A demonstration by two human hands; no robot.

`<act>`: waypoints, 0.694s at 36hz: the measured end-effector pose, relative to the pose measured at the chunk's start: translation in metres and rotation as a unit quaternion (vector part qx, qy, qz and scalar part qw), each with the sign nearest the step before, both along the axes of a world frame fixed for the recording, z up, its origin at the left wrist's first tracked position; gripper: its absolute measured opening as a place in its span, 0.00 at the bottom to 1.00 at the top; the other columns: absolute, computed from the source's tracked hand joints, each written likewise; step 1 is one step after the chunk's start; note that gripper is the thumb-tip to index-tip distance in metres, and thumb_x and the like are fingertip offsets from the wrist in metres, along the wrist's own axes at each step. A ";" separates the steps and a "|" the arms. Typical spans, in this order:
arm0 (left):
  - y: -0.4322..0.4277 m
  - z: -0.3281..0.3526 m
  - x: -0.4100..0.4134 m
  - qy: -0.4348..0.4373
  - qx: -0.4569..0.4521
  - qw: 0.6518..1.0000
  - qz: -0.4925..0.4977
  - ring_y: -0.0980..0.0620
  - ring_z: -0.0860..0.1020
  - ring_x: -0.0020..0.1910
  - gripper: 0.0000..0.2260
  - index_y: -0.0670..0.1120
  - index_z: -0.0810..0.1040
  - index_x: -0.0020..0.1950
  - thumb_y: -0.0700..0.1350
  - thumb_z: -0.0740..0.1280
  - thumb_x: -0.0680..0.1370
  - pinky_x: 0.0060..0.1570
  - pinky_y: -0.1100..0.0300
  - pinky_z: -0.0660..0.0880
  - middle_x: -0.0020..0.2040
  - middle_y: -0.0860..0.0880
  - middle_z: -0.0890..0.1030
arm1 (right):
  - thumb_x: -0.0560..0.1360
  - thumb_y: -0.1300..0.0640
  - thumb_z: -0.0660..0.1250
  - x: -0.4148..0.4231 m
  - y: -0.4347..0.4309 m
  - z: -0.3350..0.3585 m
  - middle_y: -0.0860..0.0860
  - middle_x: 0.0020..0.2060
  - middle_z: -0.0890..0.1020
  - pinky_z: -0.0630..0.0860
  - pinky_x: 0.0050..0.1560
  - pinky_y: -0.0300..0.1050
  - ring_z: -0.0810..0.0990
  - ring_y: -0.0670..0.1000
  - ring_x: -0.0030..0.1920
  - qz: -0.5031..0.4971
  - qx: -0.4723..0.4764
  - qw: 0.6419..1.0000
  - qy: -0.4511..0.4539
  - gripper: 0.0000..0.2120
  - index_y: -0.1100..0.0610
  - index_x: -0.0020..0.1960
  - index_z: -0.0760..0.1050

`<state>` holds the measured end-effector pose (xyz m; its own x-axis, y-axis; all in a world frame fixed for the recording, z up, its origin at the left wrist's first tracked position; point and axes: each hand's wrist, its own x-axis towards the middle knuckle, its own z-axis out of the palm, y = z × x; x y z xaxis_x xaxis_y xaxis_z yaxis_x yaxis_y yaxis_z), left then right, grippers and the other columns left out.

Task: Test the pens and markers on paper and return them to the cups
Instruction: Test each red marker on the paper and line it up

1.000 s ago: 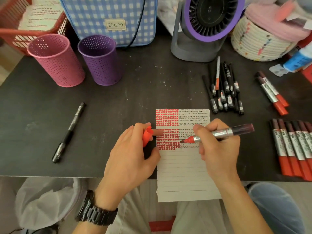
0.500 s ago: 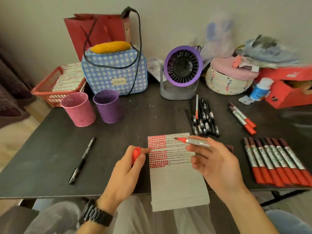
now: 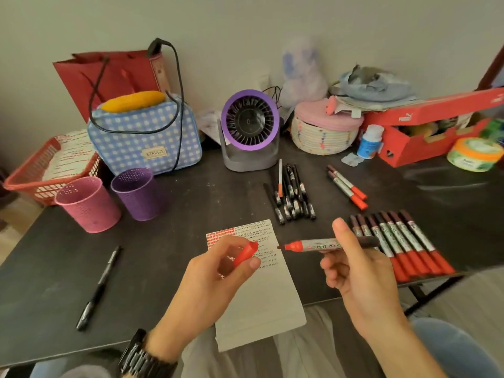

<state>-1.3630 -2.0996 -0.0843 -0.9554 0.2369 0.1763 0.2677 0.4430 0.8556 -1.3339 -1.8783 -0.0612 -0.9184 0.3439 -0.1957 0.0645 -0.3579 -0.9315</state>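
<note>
Dim, soft, even indoor light leaves the wall flat grey and shadows faint, the dark table shows a weak sheen toward its right end, the paper reads dull white, fine detail is smeared, and wide-angle distortion bends the table's edges.

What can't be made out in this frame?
Head view only:
- Paper: middle marks hidden by left hand and cap.
- Marker label: blurred; barrel partly behind right hand.
- Marker row: leftmost ones partly covered by right hand.
- Pink cup, purple cup: insides partly hidden by near walls.
</note>
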 end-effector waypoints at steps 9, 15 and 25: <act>0.009 0.000 0.002 0.016 -0.008 1.000 -0.024 0.59 0.81 0.47 0.12 0.71 0.76 0.56 0.66 0.65 0.74 0.44 0.70 0.76 0.52 0.67 0.82 | 0.64 0.34 0.74 0.003 -0.003 -0.003 0.55 0.26 0.80 0.71 0.23 0.37 0.76 0.47 0.24 -0.020 0.027 0.999 0.005 0.21 0.54 0.34 0.85; 0.009 0.001 0.000 0.025 -0.010 0.999 -0.022 0.55 0.81 0.47 0.12 0.67 0.78 0.57 0.63 0.68 0.74 0.44 0.69 0.75 0.53 0.65 0.82 | 0.64 0.32 0.76 0.001 -0.009 -0.009 0.56 0.26 0.81 0.72 0.23 0.38 0.77 0.49 0.24 -0.017 0.052 0.998 0.010 0.23 0.53 0.33 0.84; -0.001 -0.004 -0.004 0.041 -0.039 0.998 -0.017 0.50 0.81 0.50 0.14 0.66 0.80 0.61 0.56 0.71 0.75 0.47 0.61 0.77 0.54 0.62 0.82 | 0.57 0.24 0.75 -0.008 -0.020 -0.021 0.57 0.27 0.82 0.73 0.25 0.39 0.77 0.50 0.25 0.006 0.087 0.996 0.009 0.29 0.52 0.32 0.83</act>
<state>-1.3670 -2.1004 -0.0883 -0.9299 0.2843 0.2334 0.3511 0.4970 0.7935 -1.3423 -1.8985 -0.0825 -0.9256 0.3601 -0.1165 0.0497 -0.1896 -0.9806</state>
